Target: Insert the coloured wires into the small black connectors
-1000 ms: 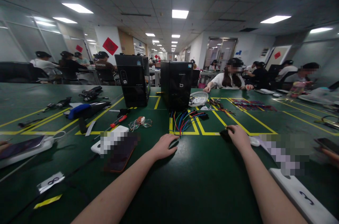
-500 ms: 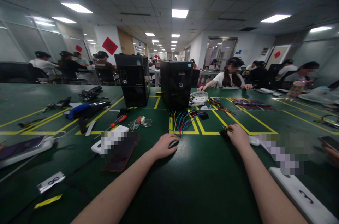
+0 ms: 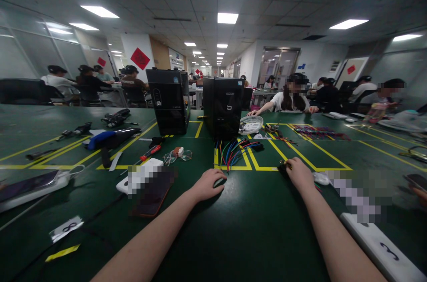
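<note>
L hand: L hand (image 3: pixel 207 184) rests on shiny green tabletop (image 3: pixel 256 228), fingers loosely curved, thumb apart from index; nothing seen in it, palm side hidden.
R hand: R hand (image 3: pixel 298 176) has thumb + fingertips pinching a small dark piece w/ brassy bits (image 3: pixel 283 167), at/just above tabletop; exact shape too small to tell.
Wires: loose fan of thin red, blue, green + black wires (image 3: pixel 233 151), just ahead of L hand; neither hand seems to hold it. A few red/green ends (image 3: pixel 317 187) show by R wrist; can't tell if joined to the dark piece.
Progress: my read, handling of the dark piece is under way, fan lies unsorted; how much is left, can't tell.
Towers: upright black PC tower w/ oval button panel (image 3: pixel 167 113) + upright black PC tower w/ pale logo (image 3: pixel 223 110) block view behind; latter is right behind the fan.
Basket: round white plastic basket (image 3: pixel 251 124) beside 2nd tower, co-worker's hand (image 3: pixel 256 113) nr its far rim.
Left side: red-handled screwdriver (image 3: pixel 150 153), clear eyeglasses (image 3: pixel 178 155), flat dark phone (image 3: pixel 154 197) nr L forearm.
Right side: small white rounded object (image 3: pixel 321 178) beside R wrist; long white block marked 3 (image 3: pixel 383 246) nr R forearm, could crowd it.
</note>
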The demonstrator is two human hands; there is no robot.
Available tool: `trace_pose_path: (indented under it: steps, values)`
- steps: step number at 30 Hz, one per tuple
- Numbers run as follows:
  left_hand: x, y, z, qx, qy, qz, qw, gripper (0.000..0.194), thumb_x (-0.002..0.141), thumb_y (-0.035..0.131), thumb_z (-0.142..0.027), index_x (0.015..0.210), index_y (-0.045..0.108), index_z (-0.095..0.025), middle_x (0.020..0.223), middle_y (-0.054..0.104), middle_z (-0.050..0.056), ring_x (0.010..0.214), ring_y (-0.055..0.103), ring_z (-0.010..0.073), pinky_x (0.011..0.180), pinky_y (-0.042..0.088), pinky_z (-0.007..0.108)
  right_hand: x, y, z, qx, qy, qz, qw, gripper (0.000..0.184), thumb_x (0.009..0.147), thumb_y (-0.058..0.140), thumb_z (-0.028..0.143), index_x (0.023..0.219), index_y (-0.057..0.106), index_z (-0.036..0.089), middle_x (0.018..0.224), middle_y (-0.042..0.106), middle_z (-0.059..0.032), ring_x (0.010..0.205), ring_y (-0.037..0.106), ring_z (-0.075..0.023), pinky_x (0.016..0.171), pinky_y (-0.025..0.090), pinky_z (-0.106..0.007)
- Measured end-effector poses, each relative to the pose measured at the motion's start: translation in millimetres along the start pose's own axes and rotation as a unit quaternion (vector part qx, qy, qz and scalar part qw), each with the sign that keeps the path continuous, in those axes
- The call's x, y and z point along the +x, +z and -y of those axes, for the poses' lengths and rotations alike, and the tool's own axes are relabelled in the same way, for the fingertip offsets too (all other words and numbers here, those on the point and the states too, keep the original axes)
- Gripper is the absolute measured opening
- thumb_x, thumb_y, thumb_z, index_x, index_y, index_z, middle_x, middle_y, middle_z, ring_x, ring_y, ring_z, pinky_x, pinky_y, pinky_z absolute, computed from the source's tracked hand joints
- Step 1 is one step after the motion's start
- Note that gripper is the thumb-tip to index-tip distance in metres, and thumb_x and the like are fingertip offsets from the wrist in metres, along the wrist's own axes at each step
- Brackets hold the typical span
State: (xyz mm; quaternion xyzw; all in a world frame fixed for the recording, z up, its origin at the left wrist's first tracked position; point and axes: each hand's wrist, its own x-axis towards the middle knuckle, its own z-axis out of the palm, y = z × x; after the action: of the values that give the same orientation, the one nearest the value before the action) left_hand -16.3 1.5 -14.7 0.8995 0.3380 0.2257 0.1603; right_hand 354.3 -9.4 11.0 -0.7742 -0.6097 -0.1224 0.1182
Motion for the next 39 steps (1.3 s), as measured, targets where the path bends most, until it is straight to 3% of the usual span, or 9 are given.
trace_pose_path:
  steps: [10, 14, 20, 26, 32, 39]
  values:
    - [0, 0.2, 1, -0.002, -0.003, 0.002, 1.0, 0.029, 0.081, 0.055, -0.031, 0.11, 0.059, -0.024, 0.115, 0.056, 0.005, 0.11, 0.048, 0.0234, 0.099, 0.035, 0.037, 6, 2, -3, 0.05, 0.007, 0.065, 0.997, 0.03, 0.085, 0.041, 0.022, 0.095, 0.067, 0.014, 0.101, 0.059, -0.0111, 0.086, 0.058, -0.0179, 0.069, 0.04, -0.026]
    - [0, 0.3, 1, -0.002, -0.004, 0.005, 1.0, 0.029, 0.082, 0.055, -0.031, 0.11, 0.059, -0.024, 0.116, 0.055, 0.005, 0.11, 0.048, 0.0237, 0.1, 0.035, 0.038, 8, 4, -10, 0.062, 0.043, 0.023, 0.997, 0.035, 0.09, 0.033, 0.024, 0.104, 0.062, 0.01, 0.103, 0.061, -0.0146, 0.092, 0.057, -0.0198, 0.076, 0.04, -0.027]
    - [0, -0.6, 0, -0.002, -0.006, 0.006, 1.0, 0.029, 0.082, 0.055, -0.031, 0.11, 0.058, -0.025, 0.116, 0.055, 0.005, 0.111, 0.048, 0.0235, 0.1, 0.035, 0.038, 8, -2, -19, 0.085, 0.136, -0.009, 0.987, 0.046, 0.092, 0.027, 0.036, 0.117, 0.056, 0.012, 0.102, 0.064, -0.016, 0.09, 0.06, -0.0244, 0.072, 0.042, -0.032]
    - [0, -0.6, -1, -0.003, -0.007, 0.004, 1.0, 0.029, 0.082, 0.055, -0.031, 0.11, 0.059, -0.024, 0.116, 0.055, 0.005, 0.111, 0.048, 0.0238, 0.099, 0.035, 0.037, 12, 5, -27, 0.065, 0.118, 0.019, 0.991, 0.042, 0.088, 0.031, 0.024, 0.12, 0.057, 0.013, 0.113, 0.063, -0.0144, 0.098, 0.059, -0.0246, 0.076, 0.042, -0.032]
    - [1, 1.2, 1, 0.004, -0.002, 0.005, 1.0, 0.028, 0.082, 0.055, -0.03, 0.109, 0.058, -0.024, 0.115, 0.056, 0.005, 0.11, 0.048, 0.0227, 0.099, 0.035, 0.036, 11, 4, -29, 0.038, 0.1, 0.014, 0.994, 0.039, 0.087, 0.035, 0.029, 0.112, 0.063, 0.016, 0.11, 0.064, -0.0122, 0.096, 0.06, -0.0254, 0.072, 0.044, -0.031]
    - [0, 0.9, 2, 0.005, 0.001, 0.002, 1.0, 0.027, 0.083, 0.055, -0.03, 0.109, 0.058, -0.025, 0.115, 0.056, 0.004, 0.11, 0.049, 0.0223, 0.099, 0.035, 0.036, 10, -1, -24, 0.028, 0.059, 0.056, 0.996, 0.039, 0.083, 0.041, 0.025, 0.114, 0.063, 0.018, 0.111, 0.065, -0.01, 0.096, 0.06, -0.0254, 0.073, 0.045, -0.031]
